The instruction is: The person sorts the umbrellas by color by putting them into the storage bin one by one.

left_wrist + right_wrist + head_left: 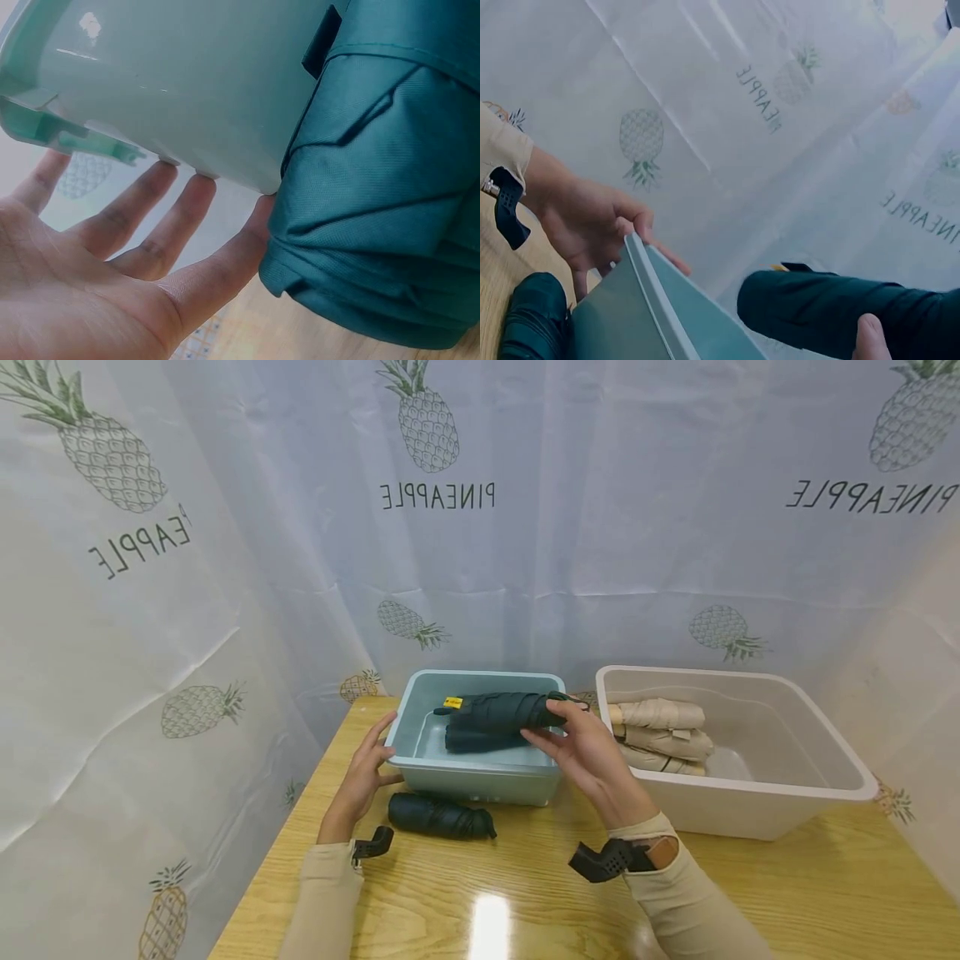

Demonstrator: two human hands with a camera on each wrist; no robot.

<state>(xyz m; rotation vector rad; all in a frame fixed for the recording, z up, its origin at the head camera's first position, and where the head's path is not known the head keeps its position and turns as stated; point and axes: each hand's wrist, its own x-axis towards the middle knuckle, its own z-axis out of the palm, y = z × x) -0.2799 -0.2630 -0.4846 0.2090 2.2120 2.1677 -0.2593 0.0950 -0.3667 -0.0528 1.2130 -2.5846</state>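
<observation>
My right hand (592,764) pinches a dark green folded umbrella (498,713) near its right end, with the thumb along its side in the right wrist view. The umbrella lies level over the light blue bin (465,783), above a second dark folded umbrella (476,742) inside. A yellow tag (453,702) shows at the far left end. My left hand (358,785) steadies the bin's left side, its extended fingers (142,199) touching the wall and rim. Another dark green folded umbrella (438,817) lies on the table against the bin's front.
To the right stands a larger beige bin (757,802) with several beige folded umbrellas (663,735) stacked at its left end. Both bins sit on a wooden table (555,877). A white curtain printed with pineapples (525,552) hangs close behind and along the sides.
</observation>
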